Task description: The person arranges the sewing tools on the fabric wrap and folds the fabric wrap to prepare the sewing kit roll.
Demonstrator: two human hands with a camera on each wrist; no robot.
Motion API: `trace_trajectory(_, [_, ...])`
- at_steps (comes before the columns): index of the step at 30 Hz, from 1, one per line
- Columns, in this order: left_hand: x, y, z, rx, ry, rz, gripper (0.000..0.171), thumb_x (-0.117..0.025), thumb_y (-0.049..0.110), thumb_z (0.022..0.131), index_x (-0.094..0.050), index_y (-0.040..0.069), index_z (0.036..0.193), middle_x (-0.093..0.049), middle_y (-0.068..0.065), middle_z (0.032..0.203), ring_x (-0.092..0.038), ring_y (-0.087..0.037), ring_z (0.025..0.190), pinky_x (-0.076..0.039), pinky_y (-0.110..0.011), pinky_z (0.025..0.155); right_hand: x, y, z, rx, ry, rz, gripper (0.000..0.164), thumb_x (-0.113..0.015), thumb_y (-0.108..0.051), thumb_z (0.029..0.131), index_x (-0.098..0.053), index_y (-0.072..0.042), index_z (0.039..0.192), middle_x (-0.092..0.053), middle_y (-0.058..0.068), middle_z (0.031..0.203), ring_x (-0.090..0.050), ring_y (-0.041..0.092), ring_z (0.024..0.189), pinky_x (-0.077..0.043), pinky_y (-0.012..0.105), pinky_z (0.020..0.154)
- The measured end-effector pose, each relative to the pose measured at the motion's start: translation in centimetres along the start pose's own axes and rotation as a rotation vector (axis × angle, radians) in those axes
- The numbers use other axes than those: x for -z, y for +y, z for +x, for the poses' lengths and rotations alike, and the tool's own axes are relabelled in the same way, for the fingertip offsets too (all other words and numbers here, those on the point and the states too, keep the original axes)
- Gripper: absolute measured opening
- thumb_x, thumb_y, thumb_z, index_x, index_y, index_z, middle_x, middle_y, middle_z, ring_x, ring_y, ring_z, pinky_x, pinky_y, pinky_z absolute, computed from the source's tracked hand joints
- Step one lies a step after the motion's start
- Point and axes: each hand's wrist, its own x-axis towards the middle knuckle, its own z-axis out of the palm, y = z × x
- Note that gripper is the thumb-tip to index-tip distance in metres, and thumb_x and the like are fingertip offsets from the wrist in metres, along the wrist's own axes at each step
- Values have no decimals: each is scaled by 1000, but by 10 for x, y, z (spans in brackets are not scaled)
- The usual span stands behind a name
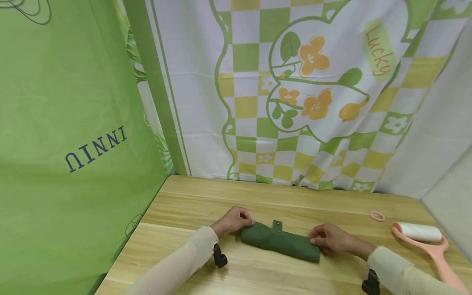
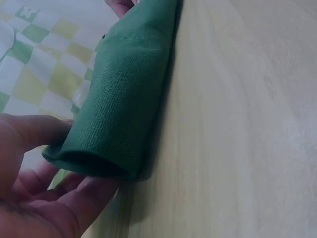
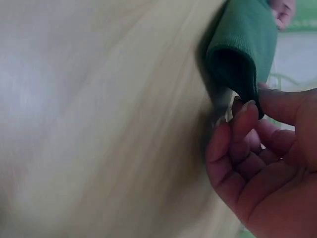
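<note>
A dark green rolled or folded fabric piece (image 1: pixel 280 244) lies lengthwise on the wooden table, with a short snap tab (image 1: pixel 277 226) sticking up from its far edge. My left hand (image 1: pixel 234 220) pinches its left end; in the left wrist view the thumb lies on top of the fabric (image 2: pixel 121 94) and the fingers are beneath the open, hollow end. At the other end, my right hand (image 1: pixel 332 238) pinches the far corner between thumb and fingers. The right wrist view shows the fabric's hollow end (image 3: pixel 247 39) hanging slightly open beside the fingers.
A lint roller with a white roll (image 1: pixel 420 232) and a pink handle (image 1: pixel 440 258) lies at the table's right side. Behind it sits a small pink ring (image 1: pixel 377 216). Patterned cloth (image 1: pixel 247 106) hangs along the table's back edge, and green cloth (image 1: pixel 73 205) hangs at the left.
</note>
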Motion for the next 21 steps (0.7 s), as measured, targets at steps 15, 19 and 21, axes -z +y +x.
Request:
trace_trajectory(15, [1,-5,0,-26,-24,-3,6,-69,2,92,-64,1,94,-63,-5,92,-56,-13,83,-47,-23,69,10,-20,15,158,-49,-324,14,-65,-15,97,-72,-4,94,-64,-7,73,-45,-6,58,-43,19,59])
trace_trajectory(19, [-1,-7,3,-75,-38,15,13,-65,-6,91,-67,0,102,-70,-10,99,-62,-12,89,-51,-23,76,5,-15,20,143,1,-355,13,-66,-14,96,-68,-7,85,-60,-8,72,-43,-5,63,-39,19,58])
trace_trajectory(21, [-1,-7,3,-95,-48,53,20,-63,-8,91,-70,3,106,-72,-11,105,-65,-14,96,-54,-26,81,1,-14,21,114,23,-371,13,-66,-13,95,-66,-8,84,-58,-7,71,-42,-4,62,-39,20,58])
